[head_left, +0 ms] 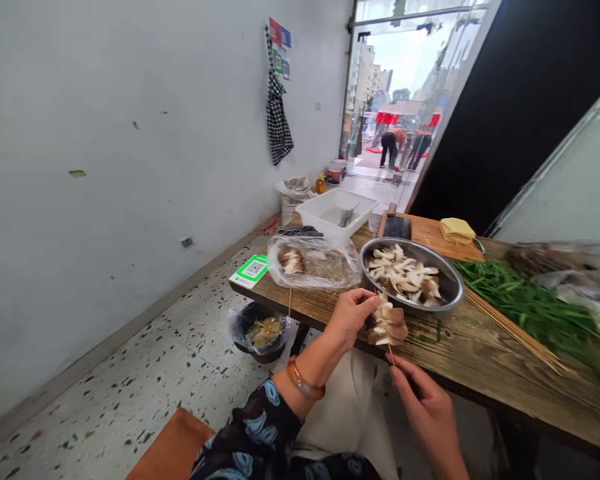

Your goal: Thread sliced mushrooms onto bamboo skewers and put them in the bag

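Note:
Over the table's front edge, a skewer of oyster mushroom pieces (389, 324) is held between my two hands. My left hand (349, 319) is closed at its upper end, thumb and fingers pinching the mushroom pieces. Lower down, my right hand (427, 403) grips the bare stick (391, 355) between thumb and fingers. Just behind the skewer stands an oval metal bowl (453, 283) of torn mushroom pieces (405, 272). A clear plastic bag (325, 263) to the left has a mushroom skewer (291, 261) lying on it, its stick jutting past the table edge.
Bare bamboo skewers (517, 331) lie beside green chives (525, 300) on the wooden table (480, 357). Behind are a white plastic tub (325, 213), a cleaver (397, 228) and a cutting board (423, 233) with stacked yellow sheets (457, 230). A lined waste bin (263, 333) stands below the table.

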Motion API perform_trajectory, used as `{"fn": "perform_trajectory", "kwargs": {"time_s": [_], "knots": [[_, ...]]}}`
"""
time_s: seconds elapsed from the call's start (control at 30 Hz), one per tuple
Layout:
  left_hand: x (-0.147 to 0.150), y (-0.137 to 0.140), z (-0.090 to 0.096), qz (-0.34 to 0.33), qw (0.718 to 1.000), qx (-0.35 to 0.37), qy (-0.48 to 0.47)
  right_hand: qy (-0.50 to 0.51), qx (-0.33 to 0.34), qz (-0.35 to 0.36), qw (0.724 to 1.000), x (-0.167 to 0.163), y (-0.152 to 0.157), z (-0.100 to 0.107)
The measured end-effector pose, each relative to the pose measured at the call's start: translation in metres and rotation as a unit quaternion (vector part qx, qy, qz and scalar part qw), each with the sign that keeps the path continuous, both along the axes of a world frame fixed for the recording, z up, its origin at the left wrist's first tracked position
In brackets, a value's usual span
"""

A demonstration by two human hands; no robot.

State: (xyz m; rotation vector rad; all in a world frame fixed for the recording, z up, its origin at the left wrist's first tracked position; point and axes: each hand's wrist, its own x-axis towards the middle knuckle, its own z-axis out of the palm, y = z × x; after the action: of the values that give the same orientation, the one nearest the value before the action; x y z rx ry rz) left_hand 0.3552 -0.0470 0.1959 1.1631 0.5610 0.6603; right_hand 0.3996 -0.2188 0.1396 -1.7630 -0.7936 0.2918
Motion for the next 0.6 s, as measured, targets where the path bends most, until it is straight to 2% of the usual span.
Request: {"fn": "perform_trajectory", "kwargs": {"time_s": [0.13, 0.27, 0.37, 0.43, 0.5, 0.53, 0.6], "knots": [[-0.02, 0.008, -0.001, 0.011, 1.0, 0.007, -0.013, -0.033, -0.016, 0.029, 0.999, 0.0, 0.007, 0.005], [-0.05, 0.025, 0.003, 0.03, 0.999, 0.021, -0.035, -0.048, -0.016, 0.044, 0.998, -0.001, 0.024, 0.019], [-0.078, 0.051, 0.006, 0.077, 0.996, 0.047, -0.017, -0.041, -0.01, 0.079, 0.996, -0.004, 0.045, 0.033], [-0.094, 0.077, 0.008, 0.131, 0.987, 0.089, 0.003, -0.035, -0.011, 0.108, 0.994, -0.008, 0.063, 0.041], [-0.107, 0.109, 0.011, 0.2, 0.968, 0.15, 0.034, -0.023, -0.012, 0.134, 0.991, -0.012, 0.085, 0.048], [-0.11, 0.126, 0.013, 0.241, 0.948, 0.199, 0.059, -0.01, -0.012, 0.147, 0.989, -0.014, 0.098, 0.05], [-0.113, 0.161, 0.016, 0.297, 0.892, 0.318, 0.124, 0.035, -0.009, 0.167, 0.985, -0.017, 0.123, 0.053]]}}
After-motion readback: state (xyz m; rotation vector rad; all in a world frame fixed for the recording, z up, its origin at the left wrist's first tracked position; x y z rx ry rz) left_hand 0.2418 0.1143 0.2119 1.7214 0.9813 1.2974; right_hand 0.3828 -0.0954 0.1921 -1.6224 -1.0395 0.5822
